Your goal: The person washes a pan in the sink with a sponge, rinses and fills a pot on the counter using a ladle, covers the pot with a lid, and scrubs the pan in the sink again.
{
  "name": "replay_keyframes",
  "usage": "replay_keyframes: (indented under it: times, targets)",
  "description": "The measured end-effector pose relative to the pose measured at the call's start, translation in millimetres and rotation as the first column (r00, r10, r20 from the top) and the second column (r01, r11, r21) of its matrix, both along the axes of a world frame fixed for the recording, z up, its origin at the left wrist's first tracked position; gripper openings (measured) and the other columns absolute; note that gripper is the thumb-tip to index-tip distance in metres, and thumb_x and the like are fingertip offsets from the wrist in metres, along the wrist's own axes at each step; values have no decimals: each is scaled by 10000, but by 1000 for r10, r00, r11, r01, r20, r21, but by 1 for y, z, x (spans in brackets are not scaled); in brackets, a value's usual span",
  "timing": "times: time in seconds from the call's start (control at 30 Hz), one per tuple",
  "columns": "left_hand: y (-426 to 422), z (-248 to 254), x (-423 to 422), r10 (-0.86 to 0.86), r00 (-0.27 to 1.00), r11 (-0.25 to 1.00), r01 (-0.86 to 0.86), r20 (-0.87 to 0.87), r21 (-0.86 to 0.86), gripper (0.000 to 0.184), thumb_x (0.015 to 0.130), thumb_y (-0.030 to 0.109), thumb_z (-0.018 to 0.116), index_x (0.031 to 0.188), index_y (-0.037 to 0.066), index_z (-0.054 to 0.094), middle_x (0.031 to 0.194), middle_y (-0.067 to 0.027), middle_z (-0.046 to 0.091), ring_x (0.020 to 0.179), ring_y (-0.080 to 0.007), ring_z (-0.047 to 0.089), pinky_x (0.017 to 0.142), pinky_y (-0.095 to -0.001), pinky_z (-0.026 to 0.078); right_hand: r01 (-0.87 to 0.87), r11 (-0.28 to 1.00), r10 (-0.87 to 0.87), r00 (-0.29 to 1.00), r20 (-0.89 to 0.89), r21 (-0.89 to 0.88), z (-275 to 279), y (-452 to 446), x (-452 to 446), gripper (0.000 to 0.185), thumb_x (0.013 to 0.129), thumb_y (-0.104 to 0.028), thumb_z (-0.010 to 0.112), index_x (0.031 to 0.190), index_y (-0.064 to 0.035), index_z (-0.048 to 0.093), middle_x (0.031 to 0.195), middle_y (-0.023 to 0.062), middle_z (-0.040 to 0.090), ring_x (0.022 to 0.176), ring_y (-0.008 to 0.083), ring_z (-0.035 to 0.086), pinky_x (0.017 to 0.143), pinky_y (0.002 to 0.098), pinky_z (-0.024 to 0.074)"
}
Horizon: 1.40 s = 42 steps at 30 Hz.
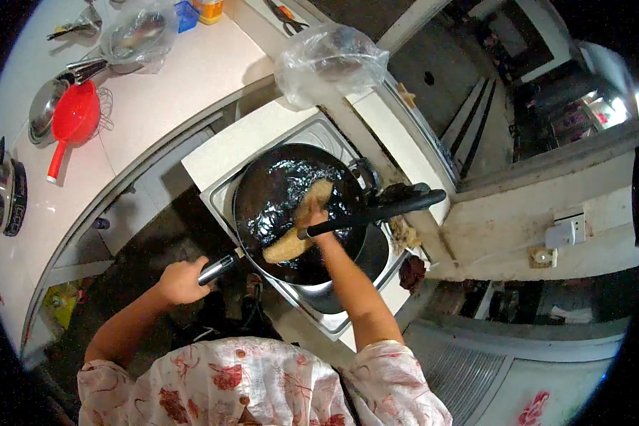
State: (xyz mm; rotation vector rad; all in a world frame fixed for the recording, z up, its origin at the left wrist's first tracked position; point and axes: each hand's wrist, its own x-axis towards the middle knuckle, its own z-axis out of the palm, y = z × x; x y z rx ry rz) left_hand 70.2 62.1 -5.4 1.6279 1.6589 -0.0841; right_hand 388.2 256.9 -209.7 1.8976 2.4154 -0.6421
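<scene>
A large black wok (pixel 263 177) rests over the steel sink (pixel 324 126), its inner surface wet and shiny. My left hand (pixel 184 282) is wrapped around the wok's metal-and-black handle (pixel 220 268). Inside the wok, my right hand (pixel 314 216) grips the middle of a long, yellowish-brown piece that looks like a loofah (pixel 285 246), pressed against the bottom. The loofah's two ends stick out on either side of the hand. A black faucet (pixel 376 214) reaches across above my right wrist and hides part of it.
Beside the faucet lie a yellowish scrubber (pixel 403 233) and a dark red clump (pixel 412 273). A clear plastic bag (pixel 330 64) sits behind the sink. On the left counter are a red strainer (pixel 77 113), steel pans (pixel 44 106) and a bagged item (pixel 138 35).
</scene>
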Motion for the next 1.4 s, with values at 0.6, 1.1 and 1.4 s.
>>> replay_keyframes:
  times: [0.6, 1.1, 1.4]
  targets:
    - [-5, -13, -4, -2, 999, 999, 0, 36, 55, 439, 681, 275, 645, 1042, 71, 503, 795, -207, 614, 745, -377, 597, 680, -452, 468, 95, 721, -649, 442, -620, -687, 245, -46, 63, 259, 796, -162, 604, 1009, -19, 565, 855, 77, 622, 749, 163, 597, 652, 287, 482]
    - [-3, -18, -6, -5, 999, 999, 4, 31, 43, 451, 673, 271, 650, 1043, 66, 494, 808, -208, 616, 752, -387, 597, 682, -452, 472, 212, 934, -348, 720, -601, -287, 225, -59, 54, 195, 807, -157, 607, 920, 1, 608, 784, 17, 591, 726, 99, 538, 680, 241, 434]
    - [24, -53, -26, -122, 906, 961, 209, 405, -178, 332, 763, 287, 641, 908, 17, 512, 750, -116, 611, 647, -201, 613, 583, -330, 478, 106, 909, -360, 684, -634, -402, 153, -59, 51, 223, 834, -187, 587, 943, 8, 598, 797, 29, 603, 731, 120, 550, 694, 263, 441]
